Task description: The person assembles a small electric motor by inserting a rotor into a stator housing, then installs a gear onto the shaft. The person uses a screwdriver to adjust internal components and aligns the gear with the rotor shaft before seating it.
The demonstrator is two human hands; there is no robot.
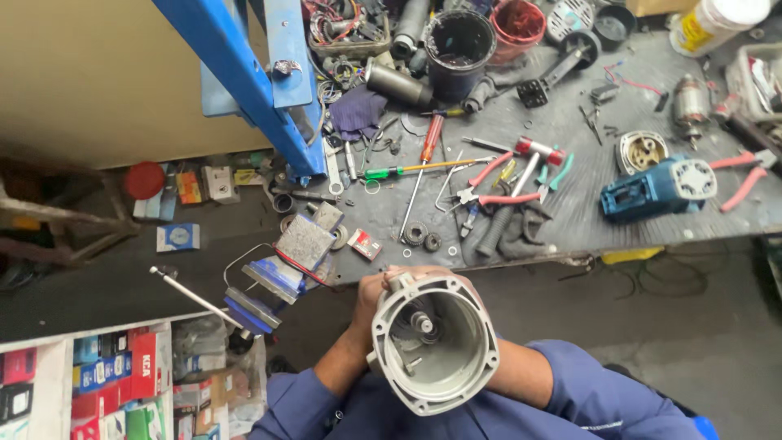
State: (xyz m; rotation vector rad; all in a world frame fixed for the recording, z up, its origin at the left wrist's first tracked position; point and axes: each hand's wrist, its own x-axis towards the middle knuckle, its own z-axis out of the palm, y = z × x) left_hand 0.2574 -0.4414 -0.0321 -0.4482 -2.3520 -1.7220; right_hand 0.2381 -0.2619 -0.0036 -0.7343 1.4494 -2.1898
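Housing: nearest us sat the grey cast-metal cup-shaped gear housing (433, 342), open mouth up at us, below the bench edge.
Axis: it ran from our chest toward the cluttered dark workbench (570, 220).
Left hand (371, 305): fingers clamped on the housing's left side.
Right hand: behind the housing; we couldn't tell its grip.

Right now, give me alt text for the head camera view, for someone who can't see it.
Both hands, left and right, hold a round grey metal housing, open end facing the camera, near a cluttered workbench. On the bench lie screwdrivers, red-handled pliers and a blue power-tool body.
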